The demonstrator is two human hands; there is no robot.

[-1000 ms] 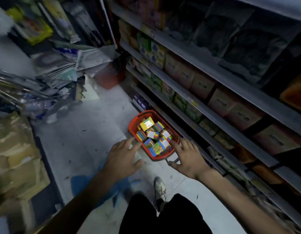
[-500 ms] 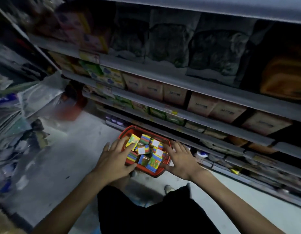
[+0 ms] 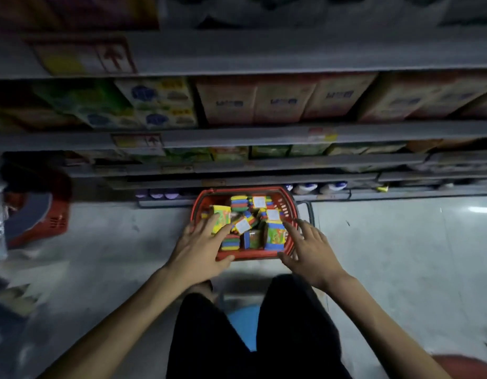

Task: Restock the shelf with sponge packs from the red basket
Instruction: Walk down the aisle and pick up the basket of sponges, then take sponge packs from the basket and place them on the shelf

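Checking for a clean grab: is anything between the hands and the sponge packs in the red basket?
Nothing visible. The red basket is open-topped and the sponge packs lie exposed. The left hand reaches over a yellow pack; the right hand is spread above the right rim.

No word or number can be read, as all the print is blurred. A red upward arrow shows on the large shelf-edge tag (image 3: 83, 56) on the upper rail. A smaller red arrow shows on the small tag (image 3: 138, 140) one rail below. The brown cartons (image 3: 280, 101) carry blue print, too blurred to read. The white stickers (image 3: 259, 202) on the sponge packs (image 3: 239, 204) show no legible marks.
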